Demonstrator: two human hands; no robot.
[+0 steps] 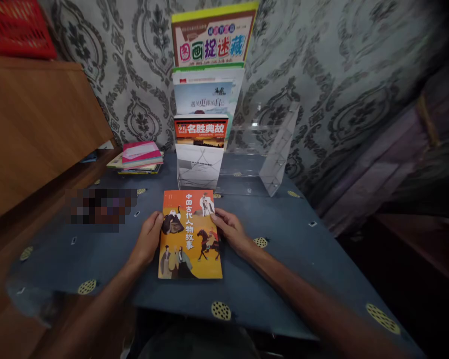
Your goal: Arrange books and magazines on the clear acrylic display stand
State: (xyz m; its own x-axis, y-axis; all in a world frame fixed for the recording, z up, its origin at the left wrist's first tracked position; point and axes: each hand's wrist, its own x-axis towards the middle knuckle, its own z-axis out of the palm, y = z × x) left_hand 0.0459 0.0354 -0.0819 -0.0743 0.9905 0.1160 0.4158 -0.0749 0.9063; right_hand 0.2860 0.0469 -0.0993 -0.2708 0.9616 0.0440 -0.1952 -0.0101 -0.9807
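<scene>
An orange and yellow book (190, 234) with Chinese lettering and painted figures faces me, upright in my hands over the table. My left hand (149, 235) is closed on its left edge, and my right hand (230, 229) grips the right edge; the fingers behind the cover are hidden. Just beyond it stands a clear acrylic rack (279, 154). Its left side carries books in rising tiers: a white-covered one (198, 167) lowest, a red and dark one (202, 130) above, then a pale blue one (204, 97), and a large brown-and-yellow one (215, 40) at the top.
A stack of books (140, 155) with a pink one on top lies at the table's back left. The table (284, 259) has a dark blue cloth with yellow pineapple prints. A wooden cabinet (41, 114) bearing a red basket (17, 30) stands left. Patterned wallpaper is behind.
</scene>
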